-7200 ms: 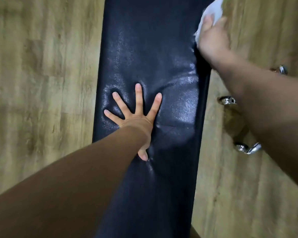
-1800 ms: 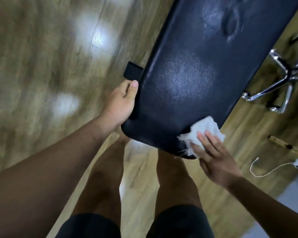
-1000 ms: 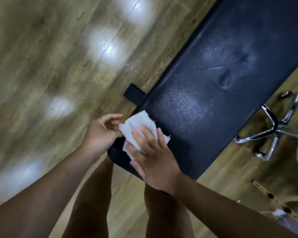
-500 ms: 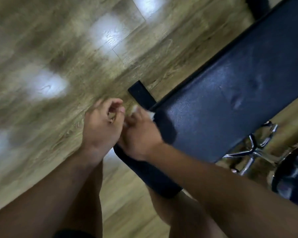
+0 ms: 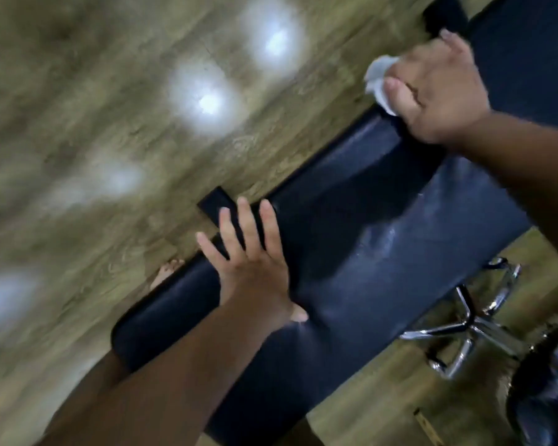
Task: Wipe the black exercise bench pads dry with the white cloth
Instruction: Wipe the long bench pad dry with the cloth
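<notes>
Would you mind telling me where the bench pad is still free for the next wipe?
The bench pad is bare between the left hand and the right hand, which holds the white cloth. Its near end below the left forearm is also clear. The far edge is occupied.

Black bench pad (image 5: 368,252) lying across the wooden floor (image 5: 94,123)

Left hand (image 5: 252,262) is pressing flat at centre; right hand (image 5: 438,88) is holding white cloth (image 5: 379,82) at upper right.

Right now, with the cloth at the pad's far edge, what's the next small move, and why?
Probably drag the cloth back along that long side edge of the pad toward the left hand. The right hand already presses it onto the edge, the left hand lies flat, bracing the pad, and the stretch of edge between the hands shows a sheen.
</notes>
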